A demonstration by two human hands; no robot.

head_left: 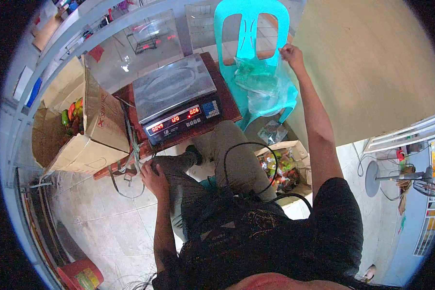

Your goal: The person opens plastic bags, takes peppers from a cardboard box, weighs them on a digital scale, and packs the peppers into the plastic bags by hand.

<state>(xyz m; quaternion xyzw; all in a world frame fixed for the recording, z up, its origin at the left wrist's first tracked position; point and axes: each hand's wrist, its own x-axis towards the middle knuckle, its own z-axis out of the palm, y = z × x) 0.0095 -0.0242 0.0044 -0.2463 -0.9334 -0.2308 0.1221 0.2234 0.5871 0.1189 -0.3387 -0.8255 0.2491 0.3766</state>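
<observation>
My left hand [154, 180] rests on my left knee beside the scale's table, its fingers spread and holding nothing. My right hand [293, 55] is raised at the right side of a turquoise plastic chair [248, 26], its fingers curled closed. Clear plastic bags [263, 87] lie crumpled on the chair seat, and the edge of one reaches up to these fingers. A digital scale [175, 89] with a bare metal pan stands between my hands, showing red digits 0.049, 1.20 and 0.06.
The scale sits on a dark red wooden table [234, 108]. At left stands an open cardboard box [106, 118] with red and green peppers [72, 113]. Another box [302, 162] of wrapped produce is by my right leg. A tan panel [367, 67] borders the right; a fan [423, 183] stands beyond.
</observation>
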